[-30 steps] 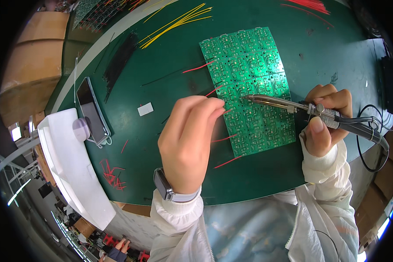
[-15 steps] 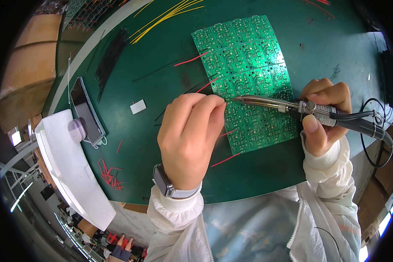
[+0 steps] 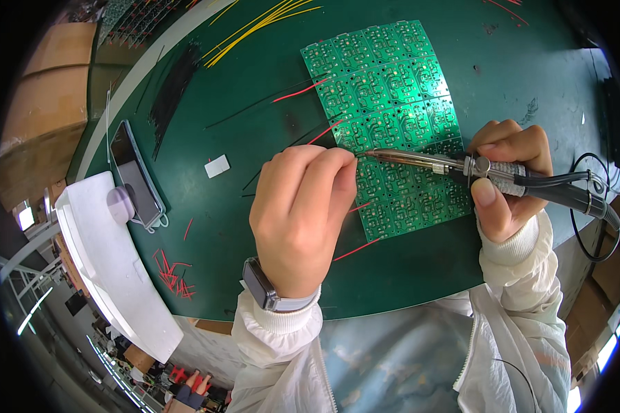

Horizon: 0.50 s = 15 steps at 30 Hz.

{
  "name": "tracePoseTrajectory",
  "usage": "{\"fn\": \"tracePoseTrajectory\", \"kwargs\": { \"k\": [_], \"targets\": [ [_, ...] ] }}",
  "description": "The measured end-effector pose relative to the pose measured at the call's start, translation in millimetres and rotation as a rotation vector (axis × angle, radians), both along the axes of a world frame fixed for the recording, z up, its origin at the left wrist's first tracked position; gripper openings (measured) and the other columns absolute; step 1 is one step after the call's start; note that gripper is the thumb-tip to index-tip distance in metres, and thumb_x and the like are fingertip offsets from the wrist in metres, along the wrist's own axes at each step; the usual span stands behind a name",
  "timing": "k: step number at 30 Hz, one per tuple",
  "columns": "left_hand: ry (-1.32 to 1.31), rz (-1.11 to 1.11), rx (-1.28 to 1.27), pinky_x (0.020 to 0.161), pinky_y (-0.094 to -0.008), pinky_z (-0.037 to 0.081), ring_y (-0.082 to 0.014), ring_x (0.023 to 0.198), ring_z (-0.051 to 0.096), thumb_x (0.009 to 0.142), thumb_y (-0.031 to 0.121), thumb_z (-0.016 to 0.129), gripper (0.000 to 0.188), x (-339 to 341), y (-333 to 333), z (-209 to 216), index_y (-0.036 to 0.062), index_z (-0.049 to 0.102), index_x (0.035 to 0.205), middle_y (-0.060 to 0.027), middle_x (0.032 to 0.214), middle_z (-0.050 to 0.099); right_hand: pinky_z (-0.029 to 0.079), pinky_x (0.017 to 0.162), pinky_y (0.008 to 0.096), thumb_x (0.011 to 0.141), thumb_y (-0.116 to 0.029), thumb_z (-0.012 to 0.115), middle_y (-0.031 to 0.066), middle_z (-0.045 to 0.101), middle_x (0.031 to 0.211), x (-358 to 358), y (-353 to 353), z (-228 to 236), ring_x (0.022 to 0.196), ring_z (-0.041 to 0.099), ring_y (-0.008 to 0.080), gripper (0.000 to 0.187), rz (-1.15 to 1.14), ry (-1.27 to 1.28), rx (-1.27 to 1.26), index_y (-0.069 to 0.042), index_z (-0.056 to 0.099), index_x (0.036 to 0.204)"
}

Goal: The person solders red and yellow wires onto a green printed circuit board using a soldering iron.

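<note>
A green panel of printed circuit boards point(image 3: 393, 89) lies on the green tabletop, with red wires point(image 3: 301, 91) and black wires point(image 3: 255, 110) sticking out from its left edge. My left hand point(image 3: 300, 213) is closed in a pinch at that edge. A thin black wire seems to be between its fingertips, mostly covered by the hand. My right hand point(image 3: 499, 213) grips a soldering iron point(image 3: 420, 161) with a metal shaft and black cable. The iron's tip points left over the panel, close beside my left fingertips.
Left lie a phone point(image 3: 136, 179), a white curved stand point(image 3: 117, 268), short red wire pieces point(image 3: 175, 277) and a small white block point(image 3: 217, 166). Black wires point(image 3: 169, 103) and yellow wires point(image 3: 262, 27) are bundled at the far left. The iron's cable point(image 3: 579, 199) loops at right.
The soldering iron's tip has shifted slightly left, nearer to my left fingertips. The panel sits a little farther up in view. My left hand keeps its pinch almost unmoved.
</note>
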<state>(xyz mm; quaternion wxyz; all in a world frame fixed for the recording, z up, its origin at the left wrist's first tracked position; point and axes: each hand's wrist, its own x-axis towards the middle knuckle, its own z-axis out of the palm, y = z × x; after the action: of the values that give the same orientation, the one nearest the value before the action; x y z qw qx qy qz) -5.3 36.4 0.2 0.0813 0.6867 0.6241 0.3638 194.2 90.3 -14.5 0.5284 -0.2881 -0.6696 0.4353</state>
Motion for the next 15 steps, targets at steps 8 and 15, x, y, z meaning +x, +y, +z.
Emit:
{"fn": "tracePoseTrajectory", "kwargs": {
  "k": [8,15],
  "targets": [
    [0.031,0.021,0.012,0.051,-0.0224,0.044,-0.0113,0.058,0.053,0.065,-0.012,0.067,0.02,2.2,-0.4,0.7,-0.0001,0.061,0.08,-0.0047,0.076,0.058,0.036,0.05,0.0225,0.069,-0.009,0.066,0.0112,0.052,0.071,1.4,0.6,0.4,0.056,0.044,0.0101,0.03,0.028,-0.012,0.011,0.003,0.045,0.086],
    [0.039,0.022,0.014,0.051,-0.0225,0.043,-0.0114,0.057,0.052,0.064,-0.011,0.067,0.02,2.8,-0.4,0.6,-0.0001,0.061,0.079,-0.0048,0.076,0.058,0.037,0.05,0.0223,0.068,-0.009,0.067,0.0123,0.053,0.072,1.2,1.6,-0.8,0.056,0.044,0.0101,0.031,0.059,0.003,0.044,0.003,0.045,0.086]
  ]
}}
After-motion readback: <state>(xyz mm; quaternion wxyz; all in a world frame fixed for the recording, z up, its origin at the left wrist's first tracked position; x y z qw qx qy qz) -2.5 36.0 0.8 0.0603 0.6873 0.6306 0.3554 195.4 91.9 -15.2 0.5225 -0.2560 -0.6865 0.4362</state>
